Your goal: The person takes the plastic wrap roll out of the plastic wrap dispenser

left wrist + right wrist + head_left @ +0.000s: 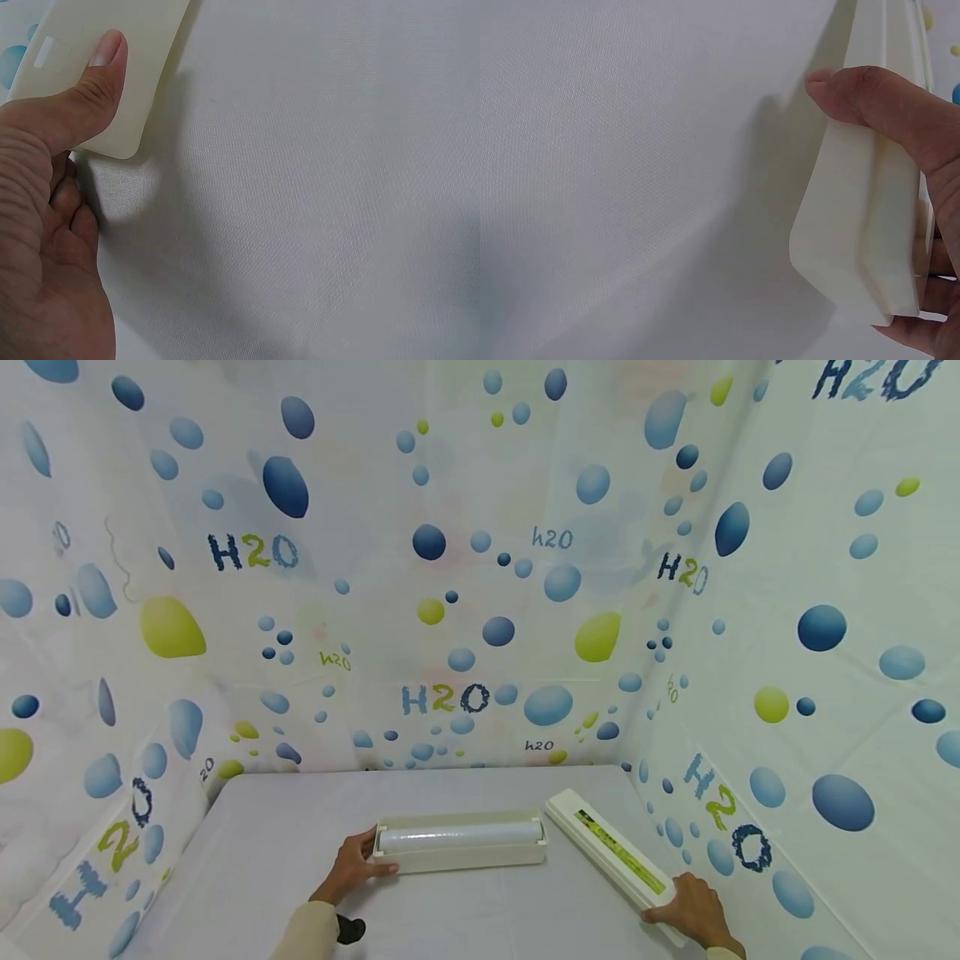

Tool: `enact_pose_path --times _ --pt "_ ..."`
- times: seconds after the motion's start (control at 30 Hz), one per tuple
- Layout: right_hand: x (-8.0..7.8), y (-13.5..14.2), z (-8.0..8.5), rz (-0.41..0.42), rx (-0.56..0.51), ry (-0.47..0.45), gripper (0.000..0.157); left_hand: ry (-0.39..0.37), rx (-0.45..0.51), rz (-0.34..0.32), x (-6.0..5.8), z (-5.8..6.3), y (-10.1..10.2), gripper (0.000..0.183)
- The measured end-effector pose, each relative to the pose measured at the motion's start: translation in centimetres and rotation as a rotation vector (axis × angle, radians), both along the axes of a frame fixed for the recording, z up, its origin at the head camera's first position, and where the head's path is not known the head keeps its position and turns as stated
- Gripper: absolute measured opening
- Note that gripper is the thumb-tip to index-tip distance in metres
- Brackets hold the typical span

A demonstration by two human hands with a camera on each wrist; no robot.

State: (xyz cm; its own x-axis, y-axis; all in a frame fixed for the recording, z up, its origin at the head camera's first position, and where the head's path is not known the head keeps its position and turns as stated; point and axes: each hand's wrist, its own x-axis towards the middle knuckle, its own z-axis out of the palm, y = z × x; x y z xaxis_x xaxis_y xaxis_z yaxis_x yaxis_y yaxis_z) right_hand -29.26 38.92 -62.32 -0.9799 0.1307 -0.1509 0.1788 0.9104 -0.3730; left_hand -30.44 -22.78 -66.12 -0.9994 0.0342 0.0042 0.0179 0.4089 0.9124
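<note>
Cream sleeve fabric (306, 933) is seen nearest the camera, at the bottom of the head view, left of centre. Above it, the bare left hand (354, 865) is clamped on the left end of a long, cream-coloured, uncovered plastic box (472, 860); its thumb is pressed to the front wall, and its fingers are placed behind. Inside the box, at the lower centre of the frame, a glossy, whitish roll of film (461, 837) is laid lengthwise. At the lower right, a long, narrow, cream plastic lid (606, 852) with a yellow-green printed label (619, 852) is gripped near its lower end by the right hand (695, 910), between thumb and fingers. The lid is slanted from upper left to lower right, its upper end set just beside the box's right end. Whether the white cloth-covered tabletop (480, 914) is touched by the lid cannot be told.
</note>
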Motion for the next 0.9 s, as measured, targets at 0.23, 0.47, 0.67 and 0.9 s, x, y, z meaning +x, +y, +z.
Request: enact_pose_path --times 0.23,0.47,0.67,0.9 --pt "0.0 -0.2 -0.1 -0.026 0.004 -0.024 0.095 0.008 -0.016 0.008 -0.2 0.0 0.1 0.105" --pt "0.0 -0.3 -0.1 -0.039 0.011 -0.043 0.091 -0.007 0.005 0.02 -0.5 -0.8 -0.1 0.108" --pt "0.2 -0.3 -0.2 -0.039 0.022 -0.055 0.093 0.013 0.02 0.007 -0.4 -1.1 -0.2 0.107" --pt "0.0 -0.3 -0.6 -0.039 0.023 -0.049 0.091 0.028 0.022 0.012 -0.4 -0.9 -0.1 0.105"
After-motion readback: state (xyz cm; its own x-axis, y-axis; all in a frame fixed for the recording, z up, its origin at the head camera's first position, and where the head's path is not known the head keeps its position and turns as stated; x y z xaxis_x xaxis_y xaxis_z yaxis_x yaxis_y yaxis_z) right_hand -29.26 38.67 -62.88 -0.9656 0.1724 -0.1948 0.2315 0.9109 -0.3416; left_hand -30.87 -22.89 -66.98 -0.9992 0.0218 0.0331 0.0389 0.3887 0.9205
